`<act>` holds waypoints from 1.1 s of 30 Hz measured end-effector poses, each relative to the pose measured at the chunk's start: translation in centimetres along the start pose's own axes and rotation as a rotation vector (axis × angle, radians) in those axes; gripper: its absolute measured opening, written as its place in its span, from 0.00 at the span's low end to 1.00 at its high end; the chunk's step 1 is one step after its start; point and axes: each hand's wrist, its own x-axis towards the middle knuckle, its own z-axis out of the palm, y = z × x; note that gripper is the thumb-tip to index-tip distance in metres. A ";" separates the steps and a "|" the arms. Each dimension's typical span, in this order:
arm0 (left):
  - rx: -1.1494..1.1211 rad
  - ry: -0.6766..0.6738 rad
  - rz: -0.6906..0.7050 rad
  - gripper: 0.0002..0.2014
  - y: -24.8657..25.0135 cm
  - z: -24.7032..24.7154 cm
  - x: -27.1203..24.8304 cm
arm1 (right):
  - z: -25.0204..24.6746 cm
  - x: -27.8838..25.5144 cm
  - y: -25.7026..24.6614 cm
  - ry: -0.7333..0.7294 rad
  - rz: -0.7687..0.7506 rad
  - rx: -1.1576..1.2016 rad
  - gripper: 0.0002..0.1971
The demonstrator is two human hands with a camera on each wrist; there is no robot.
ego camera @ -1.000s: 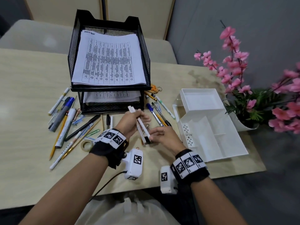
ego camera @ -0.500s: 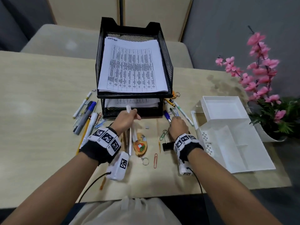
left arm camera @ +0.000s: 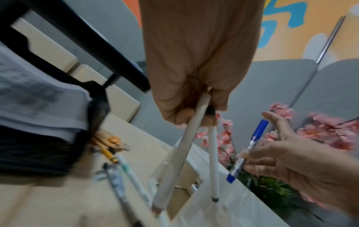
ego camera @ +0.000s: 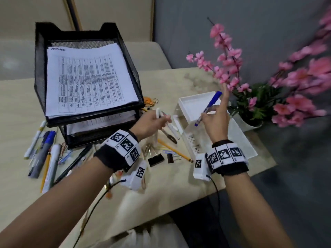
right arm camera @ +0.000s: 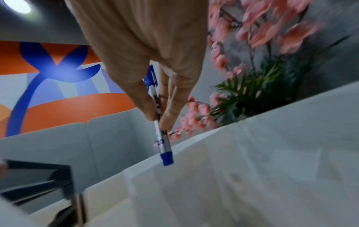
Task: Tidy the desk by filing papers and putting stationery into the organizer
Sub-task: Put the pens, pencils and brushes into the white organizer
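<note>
Above the blurred white organizer [ego camera: 240,138], right hand [ego camera: 217,120] pinches blue pen [ego camera: 208,108]; left hand [ego camera: 152,122] grips white pens [left arm camera: 194,138], count unclear.

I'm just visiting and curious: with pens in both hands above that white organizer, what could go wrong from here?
1. The right hand holds the blue pen only by a light fingertip grip, other fingers spread; it might slip and miss the organizer.
2. The left hand grips several white pens splayed apart; one could slide out.
3. The flowers stand right behind the organizer, so a reaching hand might brush them.
</note>
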 end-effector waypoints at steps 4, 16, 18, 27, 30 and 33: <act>0.002 0.007 0.071 0.14 3.5 5.0 3.8 | -3.3 2.9 2.8 0.068 0.004 -0.113 0.39; 0.323 -0.105 0.002 0.11 6.6 17.0 11.3 | -6.8 2.4 9.8 -0.156 0.046 -0.290 0.24; 0.330 -0.056 0.004 0.10 6.6 17.6 11.7 | -7.2 2.6 10.5 -0.136 0.041 -0.329 0.16; 0.000 0.271 0.137 0.14 6.1 17.1 11.4 | -7.3 3.8 8.2 -0.071 0.038 -0.318 0.09; -0.107 0.300 0.167 0.07 6.5 17.2 10.8 | -7.8 4.3 6.3 -0.078 0.031 -0.422 0.09; 0.036 0.222 0.176 0.17 5.5 17.6 10.8 | -7.4 4.8 5.6 -0.223 0.084 -0.570 0.11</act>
